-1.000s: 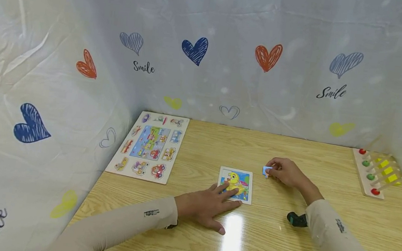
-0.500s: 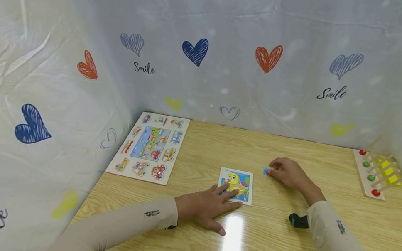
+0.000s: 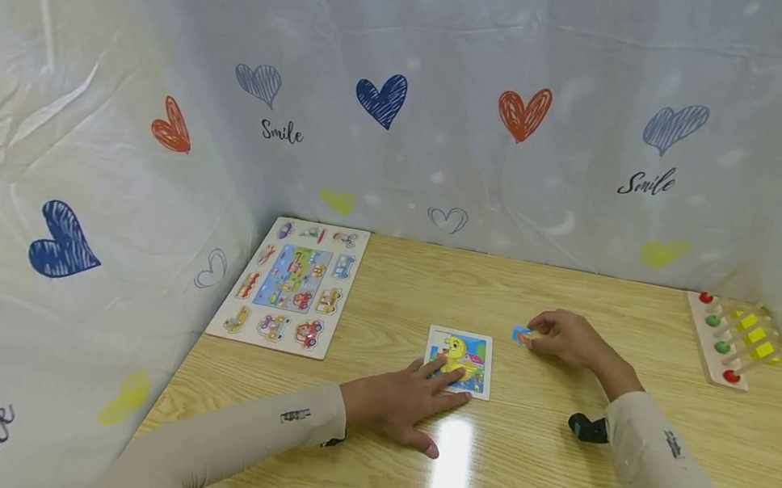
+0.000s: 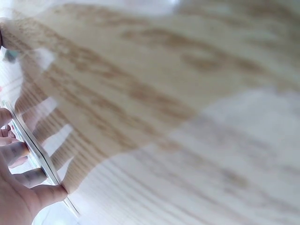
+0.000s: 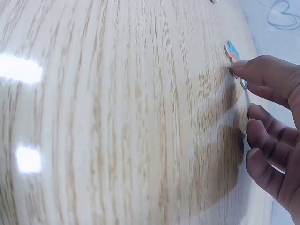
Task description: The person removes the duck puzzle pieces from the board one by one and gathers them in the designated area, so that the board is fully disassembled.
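Observation:
A small square jigsaw puzzle point(image 3: 476, 352) with a yellow duck picture and a pale frame lies on the table. My left hand point(image 3: 408, 405) rests on its lower left part with the fingers spread, covering some of the picture. In the left wrist view, the fingers of the left hand point(image 4: 21, 187) lie along the board's edge. To the right of the board, my right hand point(image 3: 562, 338) pinches a small blue and orange puzzle piece point(image 3: 519, 335) between thumb and index finger. The right wrist view has this puzzle piece point(image 5: 232, 50) at the thumb tip, close to the tabletop.
A larger vehicle puzzle board point(image 3: 349, 288) lies at the back left of the wooden table point(image 3: 515, 487). At the back right stands a wooden peg toy point(image 3: 715, 349) with red and green beads. Heart-printed curtains point(image 3: 460, 41) enclose the table.
My right hand has shifted slightly to the right. The puzzle piece in its fingers now shows more orange. The left hand stays where it was on the duck puzzle.

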Motion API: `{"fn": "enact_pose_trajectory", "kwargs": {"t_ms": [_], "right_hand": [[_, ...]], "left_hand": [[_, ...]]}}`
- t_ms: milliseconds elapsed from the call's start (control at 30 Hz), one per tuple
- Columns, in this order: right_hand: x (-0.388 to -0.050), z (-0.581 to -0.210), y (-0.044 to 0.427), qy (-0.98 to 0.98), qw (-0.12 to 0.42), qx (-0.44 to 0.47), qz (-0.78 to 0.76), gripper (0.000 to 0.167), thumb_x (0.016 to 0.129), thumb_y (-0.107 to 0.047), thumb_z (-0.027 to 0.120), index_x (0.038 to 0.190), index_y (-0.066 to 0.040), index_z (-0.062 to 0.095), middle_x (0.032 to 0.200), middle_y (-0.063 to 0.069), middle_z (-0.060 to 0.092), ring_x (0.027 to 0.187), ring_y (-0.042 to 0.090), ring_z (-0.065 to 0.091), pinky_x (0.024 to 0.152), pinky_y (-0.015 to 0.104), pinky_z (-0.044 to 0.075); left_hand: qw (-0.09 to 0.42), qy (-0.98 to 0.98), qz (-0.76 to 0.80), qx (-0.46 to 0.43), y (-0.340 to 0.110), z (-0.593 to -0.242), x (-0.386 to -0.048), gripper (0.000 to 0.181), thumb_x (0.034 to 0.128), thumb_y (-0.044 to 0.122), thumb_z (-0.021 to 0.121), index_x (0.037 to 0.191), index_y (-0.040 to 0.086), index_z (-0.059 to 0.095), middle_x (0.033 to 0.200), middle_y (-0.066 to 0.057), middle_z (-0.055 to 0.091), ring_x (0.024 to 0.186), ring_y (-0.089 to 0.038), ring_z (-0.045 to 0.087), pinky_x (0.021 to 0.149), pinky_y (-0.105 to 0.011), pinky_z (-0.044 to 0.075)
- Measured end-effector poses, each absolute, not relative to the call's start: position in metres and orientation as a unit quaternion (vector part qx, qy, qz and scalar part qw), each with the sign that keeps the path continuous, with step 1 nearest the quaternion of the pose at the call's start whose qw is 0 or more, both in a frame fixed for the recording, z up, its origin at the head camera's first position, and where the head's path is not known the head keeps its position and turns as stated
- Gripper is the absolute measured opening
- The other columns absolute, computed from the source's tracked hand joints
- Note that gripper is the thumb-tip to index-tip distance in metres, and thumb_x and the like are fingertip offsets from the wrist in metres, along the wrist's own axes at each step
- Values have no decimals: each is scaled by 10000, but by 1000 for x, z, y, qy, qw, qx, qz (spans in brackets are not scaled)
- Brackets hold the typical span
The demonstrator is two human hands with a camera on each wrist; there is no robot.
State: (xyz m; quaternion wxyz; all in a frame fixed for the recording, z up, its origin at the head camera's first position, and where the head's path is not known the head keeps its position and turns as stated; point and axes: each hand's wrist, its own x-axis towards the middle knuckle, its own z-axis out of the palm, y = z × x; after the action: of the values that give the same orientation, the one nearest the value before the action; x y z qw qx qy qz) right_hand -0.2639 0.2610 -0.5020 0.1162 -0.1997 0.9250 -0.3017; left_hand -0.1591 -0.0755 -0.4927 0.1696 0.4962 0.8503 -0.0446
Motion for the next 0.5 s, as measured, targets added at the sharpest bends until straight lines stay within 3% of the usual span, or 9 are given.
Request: {"fn": "enact_pose_trajectory", "kwargs": {"t_ms": [500], "right_hand": [[-264, -498, 260, 923, 124, -205, -303, 276, 908, -198, 746, 1127, -32, 726, 1073, 145, 692, 999, 294, 618, 876, 506, 506]], "left_hand": [[167, 851, -46, 496, -75, -492, -159, 897, 933, 754, 410, 1633, 289, 97, 1704, -80, 43, 1553, -402, 62, 1196, -573, 251]]}}
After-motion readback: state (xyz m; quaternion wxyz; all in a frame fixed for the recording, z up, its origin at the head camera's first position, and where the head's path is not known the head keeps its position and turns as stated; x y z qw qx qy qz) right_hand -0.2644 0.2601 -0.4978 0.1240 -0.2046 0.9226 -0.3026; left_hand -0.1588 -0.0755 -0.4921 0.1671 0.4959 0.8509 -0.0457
